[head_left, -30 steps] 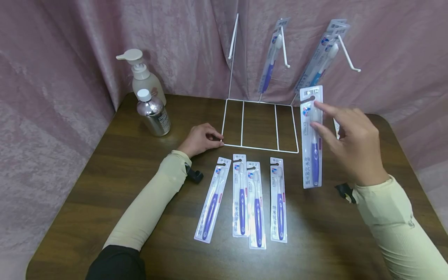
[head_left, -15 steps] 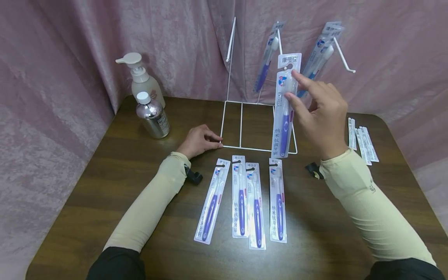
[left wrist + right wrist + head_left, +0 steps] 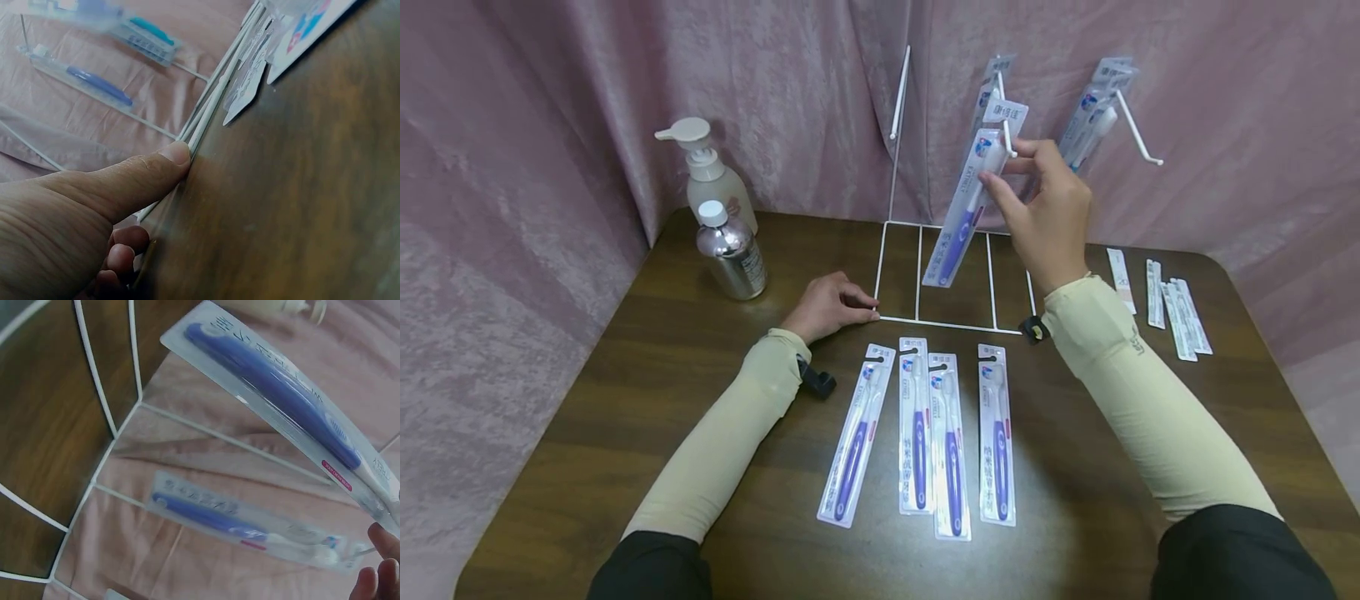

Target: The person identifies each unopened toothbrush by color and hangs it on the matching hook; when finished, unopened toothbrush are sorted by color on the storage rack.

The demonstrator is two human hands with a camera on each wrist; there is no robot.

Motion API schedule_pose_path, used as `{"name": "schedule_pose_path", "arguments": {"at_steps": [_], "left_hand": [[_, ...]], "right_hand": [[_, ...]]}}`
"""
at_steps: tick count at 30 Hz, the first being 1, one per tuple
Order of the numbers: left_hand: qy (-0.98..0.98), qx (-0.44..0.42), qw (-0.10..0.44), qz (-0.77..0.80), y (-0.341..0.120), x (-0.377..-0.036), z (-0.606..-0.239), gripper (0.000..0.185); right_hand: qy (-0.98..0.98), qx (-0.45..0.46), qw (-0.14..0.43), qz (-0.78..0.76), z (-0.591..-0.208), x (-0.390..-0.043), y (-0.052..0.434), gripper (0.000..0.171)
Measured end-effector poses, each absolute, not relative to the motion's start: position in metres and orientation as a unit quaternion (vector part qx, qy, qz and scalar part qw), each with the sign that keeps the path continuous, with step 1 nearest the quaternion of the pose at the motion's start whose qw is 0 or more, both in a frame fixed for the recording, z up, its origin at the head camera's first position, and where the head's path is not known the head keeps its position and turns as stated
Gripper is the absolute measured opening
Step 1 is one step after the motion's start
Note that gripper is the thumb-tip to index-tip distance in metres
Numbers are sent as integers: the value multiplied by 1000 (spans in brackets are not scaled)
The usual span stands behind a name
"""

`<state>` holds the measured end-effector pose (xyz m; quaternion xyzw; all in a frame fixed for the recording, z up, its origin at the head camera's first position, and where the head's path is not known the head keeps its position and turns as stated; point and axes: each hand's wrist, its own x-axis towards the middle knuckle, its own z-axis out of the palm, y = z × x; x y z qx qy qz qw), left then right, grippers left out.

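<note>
Pinching a toothbrush pkg (image 3: 966,204) nr its top w/ my R hand (image 3: 1052,204), thumb over its face; my L hand (image 3: 826,307) grips the front-left corner of the wire rack (image 3: 918,320). The pkg's up at the middle hook (image 3: 1009,143), just L of my R wrist, so R is the nearer hand; long axis slants, header up by the hook, handle end down-left over the rack base. Hook tip shows in front of the pkg; can't tell if the slot's fully on. R wrist cam gives the hanging pkg (image 3: 231,522) behind full-length, mostly hidden in head view; L wrist cam shows my thumb pressed on wire. Further out: 4 pkgs (image 3: 953,458) flat on the table (image 3: 647,375), others on the R hook (image 3: 1138,129), 2 bottles (image 3: 733,262) far L, white strips (image 3: 1154,293) at R.
</note>
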<state>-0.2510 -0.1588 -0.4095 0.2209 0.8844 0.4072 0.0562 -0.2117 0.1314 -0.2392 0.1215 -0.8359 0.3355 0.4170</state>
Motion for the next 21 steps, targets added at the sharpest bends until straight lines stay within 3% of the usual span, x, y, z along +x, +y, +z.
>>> {"name": "schedule_pose_path", "arguments": {"at_steps": [11,21], "left_hand": [[881,220,57,414,-159,-250,-410,21],[880,222,57,416,-159,-251,-409,21]], "right_hand": [[-875,32,368,312,-231,-267,132,40],[-871,29,376,316,-233,-279,138,40]]}}
